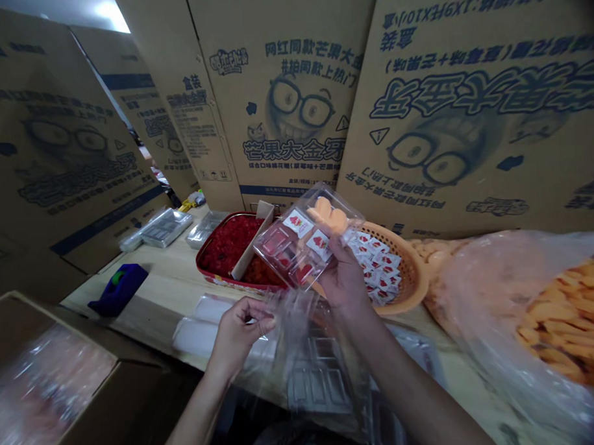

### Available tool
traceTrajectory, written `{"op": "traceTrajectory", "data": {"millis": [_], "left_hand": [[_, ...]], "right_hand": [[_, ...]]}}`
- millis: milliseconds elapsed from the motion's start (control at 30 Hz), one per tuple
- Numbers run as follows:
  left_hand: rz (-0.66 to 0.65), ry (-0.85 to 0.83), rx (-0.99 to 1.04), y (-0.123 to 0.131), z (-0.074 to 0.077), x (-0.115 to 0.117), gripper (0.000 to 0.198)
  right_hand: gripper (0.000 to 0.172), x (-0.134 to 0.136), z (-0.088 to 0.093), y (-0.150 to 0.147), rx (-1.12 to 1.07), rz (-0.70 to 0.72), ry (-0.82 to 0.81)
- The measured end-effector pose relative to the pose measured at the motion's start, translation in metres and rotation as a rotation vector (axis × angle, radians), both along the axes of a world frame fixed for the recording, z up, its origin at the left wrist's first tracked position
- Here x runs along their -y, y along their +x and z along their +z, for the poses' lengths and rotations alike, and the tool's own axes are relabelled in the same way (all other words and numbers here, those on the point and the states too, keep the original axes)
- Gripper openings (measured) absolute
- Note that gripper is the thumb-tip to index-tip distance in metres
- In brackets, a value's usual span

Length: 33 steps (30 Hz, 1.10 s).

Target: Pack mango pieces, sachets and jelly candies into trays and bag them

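The right hand (345,279) holds up a clear plastic compartment tray (298,245), its fingers (345,254) pressed together and curled against the underside, in front of a round orange woven plastic basket (408,270). The tray holds pale orange mango-shaped sweets (326,214) and small red-and-white cards (298,224). The left hand (240,331) sits nearer the person, its fingers (261,322) pinching a thin clear plastic sheet (294,333) against the thumb. White-and-red sachets (376,265) fill the basket. Left of it stands a red tray of red sweets (208,268); to its right lies a bulging clear bag of orange sweets (568,323).
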<state>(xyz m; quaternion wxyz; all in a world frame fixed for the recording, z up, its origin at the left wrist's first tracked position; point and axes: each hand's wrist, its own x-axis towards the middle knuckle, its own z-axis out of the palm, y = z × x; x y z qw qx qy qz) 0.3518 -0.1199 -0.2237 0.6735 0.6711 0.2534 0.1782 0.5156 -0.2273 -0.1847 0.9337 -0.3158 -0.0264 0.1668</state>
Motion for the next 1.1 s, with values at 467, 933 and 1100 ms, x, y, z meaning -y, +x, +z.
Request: {"op": "traceTrajectory", "data": {"millis": [467,933,1100], "left_hand": [[-0.030,-0.055,-0.002,-0.001,0.000,0.004,0.027],[-0.015,-0.136,0.026,-0.002,-0.006,0.006,0.031],[-0.019,-0.129,0.030,-0.004,-0.006,0.004,0.031]], "right_hand": [[0.016,-0.010,0.008,-0.009,-0.095,-0.059,0.105],[0.017,-0.013,0.003,-0.012,-0.034,-0.081,0.144],[0.015,-0.013,-0.006,-0.006,-0.013,-0.107,0.149]]}}
